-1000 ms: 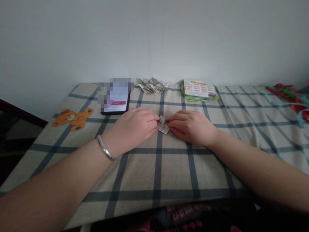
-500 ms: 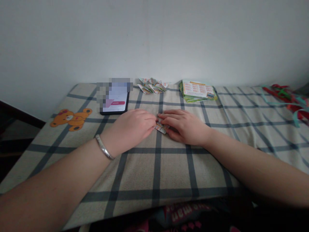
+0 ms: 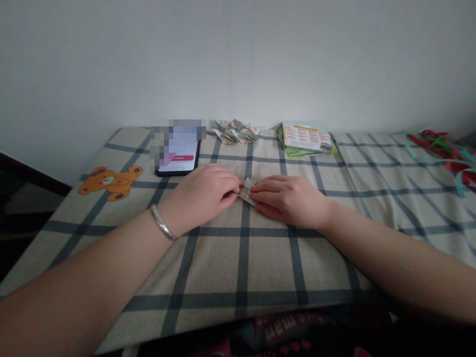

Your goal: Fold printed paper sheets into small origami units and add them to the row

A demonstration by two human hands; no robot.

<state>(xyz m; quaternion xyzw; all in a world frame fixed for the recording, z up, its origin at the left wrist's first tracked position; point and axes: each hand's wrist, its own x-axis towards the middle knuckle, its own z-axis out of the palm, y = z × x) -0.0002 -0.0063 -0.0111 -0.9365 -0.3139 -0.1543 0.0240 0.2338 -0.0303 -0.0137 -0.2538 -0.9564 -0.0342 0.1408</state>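
Orange teddy-bear cutout [image 3: 113,183] far left. Smartphone [image 3: 179,166] next, screen lit. Left hand [image 3: 206,191], silver bangle [image 3: 162,222] at wrist, pinching left corner of folded printed paper [image 3: 246,190] on checked cloth [image 3: 213,277]. Folded paper pieces [image 3: 237,134] behind, by wall [image 3: 238,59]. Right hand [image 3: 292,198], fingers over paper's right side; grip unclear. Printed card stack [image 3: 307,139] beyond. Ribbons [image 3: 427,142] far right.

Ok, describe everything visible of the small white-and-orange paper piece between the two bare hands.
The small white-and-orange paper piece looks folded, with straight edges and a pale part at its far end. Its print is too small to read. It sits askew over the cream cloth with blue-grey checks. The bare left hand touches its left end; the bare right hand covers its right side, hiding the full outline.
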